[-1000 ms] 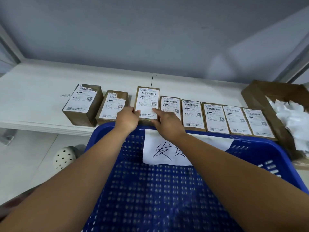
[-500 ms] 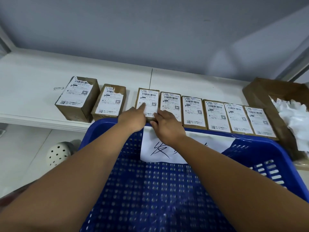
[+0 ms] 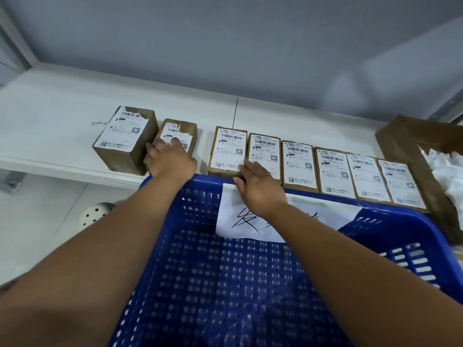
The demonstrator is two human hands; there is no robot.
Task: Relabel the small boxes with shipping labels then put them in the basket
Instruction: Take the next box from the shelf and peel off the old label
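Observation:
A row of small brown boxes with white shipping labels lies along the white shelf (image 3: 62, 116). My left hand (image 3: 170, 159) rests on the second box from the left (image 3: 184, 130), whose label is torn; the thumb lies at its left side. My right hand (image 3: 258, 184) rests with straight fingers on the near ends of the third box (image 3: 226, 146) and the fourth box (image 3: 263, 151). Several more labelled boxes (image 3: 330, 171) continue to the right. A taller box (image 3: 125, 139) with a torn label stands at the left end. The blue basket (image 3: 375, 204) sits just in front, under my arms.
A white paper sign (image 3: 240, 221) with handwriting hangs inside the basket's far wall. An open cardboard box (image 3: 400, 139) holding white paper scraps (image 3: 446, 171) stands at the right. A white perforated object (image 3: 92, 216) lies on the floor below the shelf.
My left hand has moved left from the third box onto the second, torn-label box. The third box now lies in line with the row. My right hand stays at its near edge.

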